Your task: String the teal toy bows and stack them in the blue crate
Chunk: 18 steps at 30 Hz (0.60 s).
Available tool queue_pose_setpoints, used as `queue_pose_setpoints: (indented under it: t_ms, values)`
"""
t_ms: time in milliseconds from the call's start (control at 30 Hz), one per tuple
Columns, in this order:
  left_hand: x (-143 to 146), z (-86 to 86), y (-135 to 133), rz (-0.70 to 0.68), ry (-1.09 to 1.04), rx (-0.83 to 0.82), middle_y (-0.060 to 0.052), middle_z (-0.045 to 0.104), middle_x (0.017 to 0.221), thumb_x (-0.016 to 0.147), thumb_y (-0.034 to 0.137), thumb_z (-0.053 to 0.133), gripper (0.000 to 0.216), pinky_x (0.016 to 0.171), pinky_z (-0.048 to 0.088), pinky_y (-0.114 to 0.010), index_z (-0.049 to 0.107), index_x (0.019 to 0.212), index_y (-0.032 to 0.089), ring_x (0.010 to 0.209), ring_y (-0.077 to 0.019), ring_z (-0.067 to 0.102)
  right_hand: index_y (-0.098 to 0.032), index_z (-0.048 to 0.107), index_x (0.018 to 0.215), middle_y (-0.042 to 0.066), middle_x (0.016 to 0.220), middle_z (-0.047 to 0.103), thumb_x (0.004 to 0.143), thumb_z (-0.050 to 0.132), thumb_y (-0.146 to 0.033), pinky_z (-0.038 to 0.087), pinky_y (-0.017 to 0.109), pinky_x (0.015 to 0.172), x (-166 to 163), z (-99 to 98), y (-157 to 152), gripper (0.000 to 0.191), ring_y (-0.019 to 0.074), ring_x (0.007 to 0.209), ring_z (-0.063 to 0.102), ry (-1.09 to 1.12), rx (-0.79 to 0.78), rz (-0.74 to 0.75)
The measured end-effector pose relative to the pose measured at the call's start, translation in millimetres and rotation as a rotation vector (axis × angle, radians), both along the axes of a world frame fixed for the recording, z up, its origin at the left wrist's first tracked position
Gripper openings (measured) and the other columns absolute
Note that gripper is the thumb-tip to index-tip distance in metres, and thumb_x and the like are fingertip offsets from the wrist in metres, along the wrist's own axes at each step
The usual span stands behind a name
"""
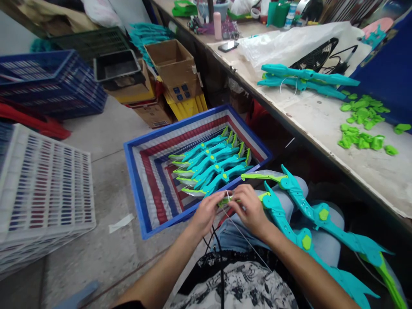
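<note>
A teal toy bow (280, 214) with lime-green limbs lies across my lap. Its green tip reaches up between my two hands. My left hand (205, 213) is closed, its thumb and fingers pinching at that tip. My right hand (250, 209) is closed round the green limb just beside it, fingers bent. A white string (246, 241) is looped at the tip and runs down across my shirt; the fingers partly hide the loop. Another toy bow (304, 202) rests on my legs, further from me. Just beyond my hands, several bows (210, 159) lie side by side in a blue-rimmed crate (132, 182).
On the workbench (310, 118) to the right are stacked teal bow parts (305, 77), green plastic pieces (363, 112), a phone (228, 46) and a plastic sheet (273, 47). A white crate (54, 189) and a blue crate (74, 86) stand left. Cardboard boxes (180, 77) stand behind.
</note>
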<state>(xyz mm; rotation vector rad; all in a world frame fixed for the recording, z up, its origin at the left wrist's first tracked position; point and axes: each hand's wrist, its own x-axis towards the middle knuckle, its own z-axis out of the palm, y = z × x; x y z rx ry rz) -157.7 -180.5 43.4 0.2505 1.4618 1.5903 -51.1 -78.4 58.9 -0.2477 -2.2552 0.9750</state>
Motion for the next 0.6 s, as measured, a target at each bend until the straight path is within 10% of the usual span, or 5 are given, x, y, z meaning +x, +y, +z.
queue_pose_setpoints:
  t_ms: [300,600]
  values:
    - [-8,14.0,-5,0.106,0.440,-0.128,-0.002,0.067,0.074,0.073,0.036,0.067,0.020,0.068,0.046,-0.025,0.062,0.079,0.017,0.072,-0.0148,0.061,-0.021,0.054,0.075,0.002,0.076,0.055,0.089,0.056,-0.025,0.043,0.029,0.066,-10,-27.8,-11,0.016,0.0163,0.075,0.052,-0.006,-0.222,-0.130]
    - [-5,22.5,3,0.158,0.156,-0.038,0.002,0.062,0.057,0.064,0.044,0.074,0.038,0.044,0.045,-0.021,0.058,0.085,0.015,0.046,-0.0114,0.056,-0.021,0.056,0.073,0.002,0.079,0.056,0.087,0.052,-0.019,0.044,0.028,0.071,-35,-19.7,-9,0.015,0.0148,0.077,0.054,0.056,-0.474,-0.140]
